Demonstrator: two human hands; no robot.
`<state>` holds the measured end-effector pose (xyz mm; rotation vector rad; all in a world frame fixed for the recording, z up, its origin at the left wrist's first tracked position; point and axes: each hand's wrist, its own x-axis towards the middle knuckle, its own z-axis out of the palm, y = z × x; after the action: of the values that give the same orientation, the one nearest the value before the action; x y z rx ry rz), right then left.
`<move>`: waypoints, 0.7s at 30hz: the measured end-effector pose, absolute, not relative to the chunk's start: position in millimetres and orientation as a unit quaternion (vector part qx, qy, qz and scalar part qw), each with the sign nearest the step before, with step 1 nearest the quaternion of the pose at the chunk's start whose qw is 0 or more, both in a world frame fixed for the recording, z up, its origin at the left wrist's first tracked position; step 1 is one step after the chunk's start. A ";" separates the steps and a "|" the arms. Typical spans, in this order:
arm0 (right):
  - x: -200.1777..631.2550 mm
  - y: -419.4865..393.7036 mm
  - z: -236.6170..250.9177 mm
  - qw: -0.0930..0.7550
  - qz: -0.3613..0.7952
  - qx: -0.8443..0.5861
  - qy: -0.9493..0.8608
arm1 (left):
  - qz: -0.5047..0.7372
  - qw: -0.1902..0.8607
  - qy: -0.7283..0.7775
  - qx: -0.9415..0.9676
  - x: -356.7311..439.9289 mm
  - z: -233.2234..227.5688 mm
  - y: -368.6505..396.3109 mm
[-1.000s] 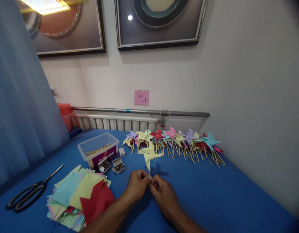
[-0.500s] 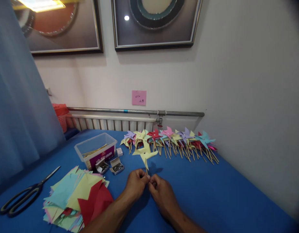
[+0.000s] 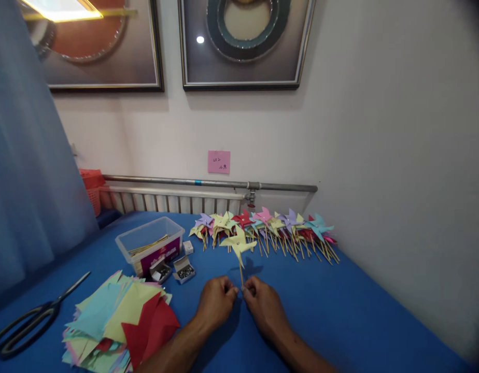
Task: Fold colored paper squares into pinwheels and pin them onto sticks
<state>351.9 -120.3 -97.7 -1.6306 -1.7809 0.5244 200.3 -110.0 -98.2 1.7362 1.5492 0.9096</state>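
Note:
A yellow paper pinwheel (image 3: 238,243) stands upright on its thin wooden stick above the blue table (image 3: 340,316). My left hand (image 3: 216,301) and my right hand (image 3: 263,305) meet at the bottom of the stick, fingertips pinched around it. Both hands rest low over the table near its middle. Behind the pinwheel lies a row of finished pinwheels (image 3: 270,228) in yellow, red, pink, purple and blue, against the wall.
A stack of coloured paper squares (image 3: 118,321) lies left of my hands, black scissors (image 3: 25,324) further left. A clear plastic box of sticks (image 3: 150,244) and two small open boxes of pins (image 3: 177,270) sit behind. A radiator and pipe run along the wall.
The view has tilted slightly, shifting everything left and down. My hands stay pinched on the stick, and the pinwheel's head now stands a little higher above my fingers.

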 end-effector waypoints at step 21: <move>408.8 14.1 -67.8 0.219 0.060 -0.767 -0.600 | 0.269 0.239 0.560 0.746 202.6 -101.4 -118.3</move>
<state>408.8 14.1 -67.8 -2.1229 -1.6605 0.1660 202.6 -118.3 -101.4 2.0442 1.5345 0.7360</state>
